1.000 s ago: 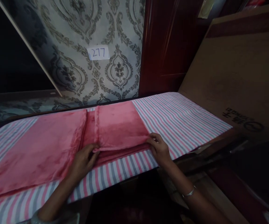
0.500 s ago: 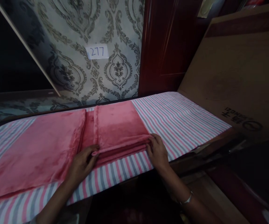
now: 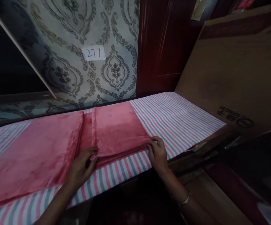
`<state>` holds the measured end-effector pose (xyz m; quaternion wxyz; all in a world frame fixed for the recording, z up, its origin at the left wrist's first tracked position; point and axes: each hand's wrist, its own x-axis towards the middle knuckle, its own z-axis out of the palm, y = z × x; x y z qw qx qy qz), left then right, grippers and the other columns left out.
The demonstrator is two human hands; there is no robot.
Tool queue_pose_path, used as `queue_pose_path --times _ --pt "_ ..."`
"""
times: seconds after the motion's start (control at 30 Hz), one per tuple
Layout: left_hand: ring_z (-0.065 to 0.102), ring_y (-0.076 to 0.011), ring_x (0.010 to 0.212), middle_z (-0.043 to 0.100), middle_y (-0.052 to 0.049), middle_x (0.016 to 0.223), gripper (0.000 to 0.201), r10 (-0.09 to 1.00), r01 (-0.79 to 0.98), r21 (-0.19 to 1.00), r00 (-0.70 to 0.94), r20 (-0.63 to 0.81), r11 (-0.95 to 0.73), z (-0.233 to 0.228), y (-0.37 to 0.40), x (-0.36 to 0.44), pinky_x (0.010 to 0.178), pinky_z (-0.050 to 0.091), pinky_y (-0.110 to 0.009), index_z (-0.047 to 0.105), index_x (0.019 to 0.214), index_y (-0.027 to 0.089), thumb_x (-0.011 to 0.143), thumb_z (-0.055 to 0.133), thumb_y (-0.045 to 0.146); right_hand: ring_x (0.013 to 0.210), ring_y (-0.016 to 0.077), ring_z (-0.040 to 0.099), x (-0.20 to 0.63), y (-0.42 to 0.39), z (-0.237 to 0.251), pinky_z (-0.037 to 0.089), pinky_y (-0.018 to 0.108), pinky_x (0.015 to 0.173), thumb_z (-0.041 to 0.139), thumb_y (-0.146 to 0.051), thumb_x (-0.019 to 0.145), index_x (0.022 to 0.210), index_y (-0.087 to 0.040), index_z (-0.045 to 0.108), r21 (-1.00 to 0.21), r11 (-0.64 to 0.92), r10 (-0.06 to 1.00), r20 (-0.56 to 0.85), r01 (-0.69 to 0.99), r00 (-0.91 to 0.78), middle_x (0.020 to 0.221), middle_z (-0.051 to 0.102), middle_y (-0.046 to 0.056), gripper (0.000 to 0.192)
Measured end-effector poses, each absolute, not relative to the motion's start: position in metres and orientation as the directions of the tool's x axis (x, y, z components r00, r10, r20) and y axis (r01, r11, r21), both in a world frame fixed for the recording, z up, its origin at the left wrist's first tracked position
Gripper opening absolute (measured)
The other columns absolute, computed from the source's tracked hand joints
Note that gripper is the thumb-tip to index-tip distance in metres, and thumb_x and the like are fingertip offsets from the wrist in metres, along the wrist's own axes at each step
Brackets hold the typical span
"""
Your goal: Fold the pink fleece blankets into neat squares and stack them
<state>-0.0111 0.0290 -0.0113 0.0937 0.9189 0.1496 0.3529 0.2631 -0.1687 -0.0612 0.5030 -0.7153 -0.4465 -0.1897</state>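
Observation:
A pink plush blanket [image 3: 43,150] lies on a striped cloth, its right part folded over into a smaller layered panel. My left hand [image 3: 81,165] pinches the near left corner of that folded panel between thumb and fingers. At the panel's near right corner, my right hand [image 3: 157,153] grips the edge the same way, a bracelet on its wrist. Between the two hands the near edge runs almost straight, with lower layers showing just beneath it. A narrow sunken strip separates the panel from the wide left part.
The striped cloth [image 3: 177,115] covers a long table against a patterned wall [image 3: 116,40]. A large cardboard box [image 3: 238,72] stands at the right end. A dark screen [image 3: 11,56] hangs at left, and a paper marked 277 [image 3: 93,53] is on the wall.
The near edge of the folded panel has come down and slightly toward me in both hands, covering more of the layers beneath. The view has shifted slightly.

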Motion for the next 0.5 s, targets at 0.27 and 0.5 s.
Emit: queue_pose_path --times 0.27,0.5 --pt "0.073 -0.0212 0.095 0.075 -0.007 0.105 0.015 0.311 0.194 0.248 0.7 0.643 -0.949 -0.011 0.031 -0.011 0.083 0.06 -0.032 0.063 0.103 0.022 0.093 0.055 0.028 0.091 0.0248 0.064 0.268 -0.16 -0.055 0.058 0.042 0.079 0.05 -0.015 0.091 0.102 -0.021 0.065 -0.535 -0.209 0.527 0.643 0.818 0.555 0.105 0.062 0.011 0.019" --pt "0.074 -0.0209 0.092 0.076 -0.003 0.104 0.016 0.362 0.225 0.307 0.769 0.527 -0.925 0.014 0.026 -0.017 0.078 0.061 -0.027 0.066 0.103 0.027 0.092 0.058 0.036 0.093 0.0236 0.064 0.268 -0.159 -0.056 0.06 0.039 0.076 0.048 -0.009 0.088 0.099 -0.023 0.063 -0.464 -0.104 0.463 0.76 0.88 0.456 0.109 0.056 0.01 0.023"
